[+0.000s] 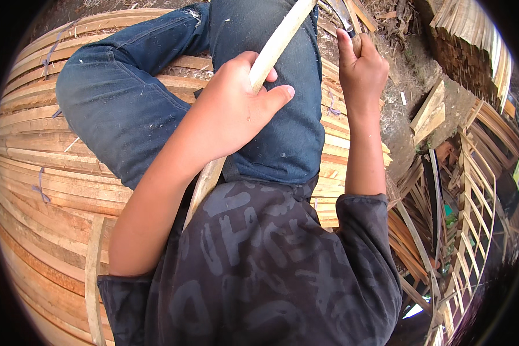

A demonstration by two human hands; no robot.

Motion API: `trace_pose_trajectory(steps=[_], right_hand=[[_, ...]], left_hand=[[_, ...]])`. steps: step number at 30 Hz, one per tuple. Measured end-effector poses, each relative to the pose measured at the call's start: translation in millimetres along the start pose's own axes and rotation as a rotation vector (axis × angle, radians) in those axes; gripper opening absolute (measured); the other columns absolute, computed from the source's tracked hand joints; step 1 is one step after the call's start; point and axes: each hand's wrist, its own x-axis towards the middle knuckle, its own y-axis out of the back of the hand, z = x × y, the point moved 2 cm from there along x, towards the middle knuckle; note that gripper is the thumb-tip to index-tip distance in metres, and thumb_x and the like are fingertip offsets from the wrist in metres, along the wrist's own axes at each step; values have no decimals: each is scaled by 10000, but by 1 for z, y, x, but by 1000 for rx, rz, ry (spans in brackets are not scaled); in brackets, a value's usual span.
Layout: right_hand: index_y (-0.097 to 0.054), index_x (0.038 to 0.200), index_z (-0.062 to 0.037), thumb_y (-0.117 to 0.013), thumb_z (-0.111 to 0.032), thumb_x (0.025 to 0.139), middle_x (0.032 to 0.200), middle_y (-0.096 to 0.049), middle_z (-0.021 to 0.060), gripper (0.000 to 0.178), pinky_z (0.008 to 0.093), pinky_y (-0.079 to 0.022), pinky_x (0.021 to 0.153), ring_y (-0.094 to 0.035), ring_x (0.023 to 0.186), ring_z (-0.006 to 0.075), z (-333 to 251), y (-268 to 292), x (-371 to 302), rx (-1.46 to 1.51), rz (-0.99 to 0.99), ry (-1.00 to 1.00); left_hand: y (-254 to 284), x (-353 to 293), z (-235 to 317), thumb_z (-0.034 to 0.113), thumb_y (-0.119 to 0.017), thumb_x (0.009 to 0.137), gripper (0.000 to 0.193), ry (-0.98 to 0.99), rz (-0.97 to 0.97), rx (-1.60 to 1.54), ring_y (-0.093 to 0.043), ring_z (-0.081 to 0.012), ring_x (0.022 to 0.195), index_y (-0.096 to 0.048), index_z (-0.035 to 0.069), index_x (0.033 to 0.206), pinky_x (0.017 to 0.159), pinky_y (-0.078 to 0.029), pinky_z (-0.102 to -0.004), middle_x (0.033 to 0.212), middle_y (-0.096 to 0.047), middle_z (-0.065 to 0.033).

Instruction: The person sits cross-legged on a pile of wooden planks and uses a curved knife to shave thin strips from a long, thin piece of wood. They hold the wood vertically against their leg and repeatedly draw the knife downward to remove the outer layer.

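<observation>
My left hand [233, 104] is wrapped around a pale wooden stick [284, 36], with the thumb lying out to the side. The stick runs slantwise over my thigh, from beside my waist up past the top edge of the view. Further right, my right hand [363, 75] grips the wooden handle of a knife [343, 16], thumb pointing up along it. Its metal blade extends toward the top edge and is partly cut off, so its full shape cannot be told. Blade and stick are apart where they can be seen.
I sit in blue jeans [127, 104] on stacked wooden strips [46, 179], some tied with purple string [41, 185]. On the right are a bundle of thin wood pieces [473, 29], a wood block [429, 112] on dirt ground, and a slatted wooden frame [473, 230].
</observation>
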Motion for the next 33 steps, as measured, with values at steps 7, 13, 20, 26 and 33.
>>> trace_pose_trajectory(steps=[7, 13, 20, 26, 33], right_hand=[[-535, 635, 10, -648, -422, 862, 504, -494, 143, 502, 384, -395, 472, -484, 443, 287, -9, 1, 9, 271, -239, -134], [-550, 642, 20, -646, -418, 860, 508, -516, 154, 499, 376, -412, 489, -514, 451, 288, -25, 28, -11, 382, -549, -232], [-590, 690, -15, -569, -571, 850, 582, -581, 191, 579, 457, -464, 555, -591, 602, 410, 32, 6, 28, -24, -213, -107], [-521, 654, 6, -543, -543, 890, 555, -507, 188, 598, 406, -411, 528, -524, 531, 346, 22, -6, 20, -68, -122, -95], [-537, 622, 43, -612, -459, 879, 466, -440, 106, 569, 358, -350, 458, -363, 458, 172, -4, 19, 1, 415, -524, -329]], left_hand=[[6, 0, 2, 203, -680, 839, 282, 242, -138, -238, -466, -74, 549, -524, -28, 883, 503, -398, -254, 610, -479, 1], [1, 4, -4, 208, -668, 861, 251, 94, -72, -104, -391, -20, 449, -484, 54, 938, 382, -314, -205, 607, -445, 51], [0, 6, 0, 227, -659, 868, 246, 69, -69, -35, -388, -26, 434, -496, 51, 921, 381, -318, -208, 564, -422, 52], [10, 10, 2, 213, -651, 874, 224, 142, -160, -184, -358, -24, 425, -498, 53, 908, 376, -292, -208, 547, -397, 59], [10, 10, 1, 206, -648, 878, 206, 119, -111, -40, -355, -25, 459, -498, 66, 857, 394, -285, -212, 576, -404, 60]])
